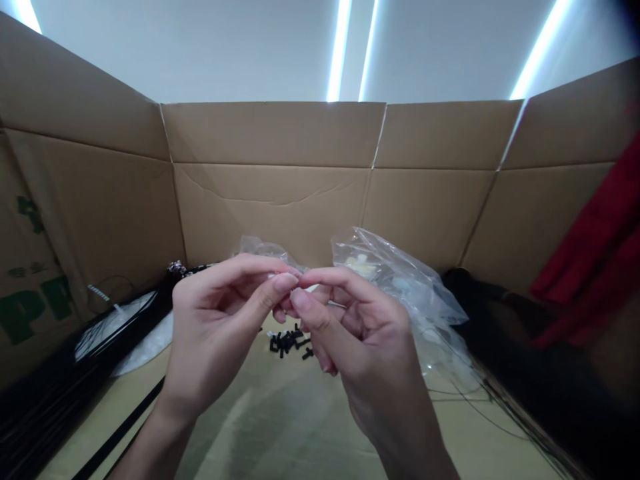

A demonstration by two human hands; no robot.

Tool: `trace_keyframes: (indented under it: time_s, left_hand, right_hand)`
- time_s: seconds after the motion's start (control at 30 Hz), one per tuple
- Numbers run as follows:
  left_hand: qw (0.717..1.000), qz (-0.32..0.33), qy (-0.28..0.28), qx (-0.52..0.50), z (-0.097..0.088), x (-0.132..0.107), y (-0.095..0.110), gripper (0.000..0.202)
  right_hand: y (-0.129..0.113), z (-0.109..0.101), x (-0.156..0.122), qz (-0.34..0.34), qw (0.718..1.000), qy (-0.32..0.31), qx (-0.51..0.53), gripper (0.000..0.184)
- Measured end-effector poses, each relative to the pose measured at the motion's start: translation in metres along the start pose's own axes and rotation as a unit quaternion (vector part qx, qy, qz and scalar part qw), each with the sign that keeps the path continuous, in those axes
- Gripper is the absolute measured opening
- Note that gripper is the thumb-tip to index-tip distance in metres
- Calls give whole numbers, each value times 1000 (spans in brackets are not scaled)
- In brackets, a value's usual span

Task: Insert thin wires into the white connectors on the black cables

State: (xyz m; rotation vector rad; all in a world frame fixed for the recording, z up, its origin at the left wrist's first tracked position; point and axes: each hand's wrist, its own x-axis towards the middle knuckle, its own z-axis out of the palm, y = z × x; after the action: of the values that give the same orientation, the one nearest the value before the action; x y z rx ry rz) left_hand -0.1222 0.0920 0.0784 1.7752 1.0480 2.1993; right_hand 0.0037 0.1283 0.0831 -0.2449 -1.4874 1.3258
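Low and close on my remote feed, the left hand (pixel 220 327) and the right hand (pixel 370 333) rise from the bottom edge and meet tip to tip near the middle. Both are bare, smooth-skinned and curled inward. On each I read a narrow pinch, thumb against forefinger, closed around a small pale piece (pixel 311 288) that sits between the two sets of fingertips, above the tabletop (pixel 280 427). Only slivers of it show, so I cannot tell its shape, which way it points or how its long axis runs.

Under the hands, I see a flat, dull yellowish-green surface with soft shadows. A straight black strip (pixel 120 428) slants across it beside the left forearm, and further left lies a long bundle of thin, glossy dark strands (pixel 45 393). Past the fingers, small black parts (pixel 287 341) lie in a loose heap, stubby and angular, pointing every which way.

Behind the right hand, I make out a clear plastic bag (pixel 415 287), crinkled and shiny, with pale contents blurred through it. At the far right hangs soft, folded red cloth (pixel 595 233). Beyond, matte brown cardboard walls (pixel 270 133), creased along straight folds, stand around the workspace, and above them glow long, straight strips of light (pixel 340 50)
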Motion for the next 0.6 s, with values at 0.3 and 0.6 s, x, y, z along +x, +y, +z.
trace_keyframes:
  time_s: [0.3,0.6]
  left_hand:
    - [996,-50,-1,-68,3,-3,-2,3]
    - [999,16,38,1,10,-5,1,16]
  right_hand:
    - [-3,-6,0,-10,1000,-7,-12,4]
    - [-2,-5,-6,-20,1000,23,8,5]
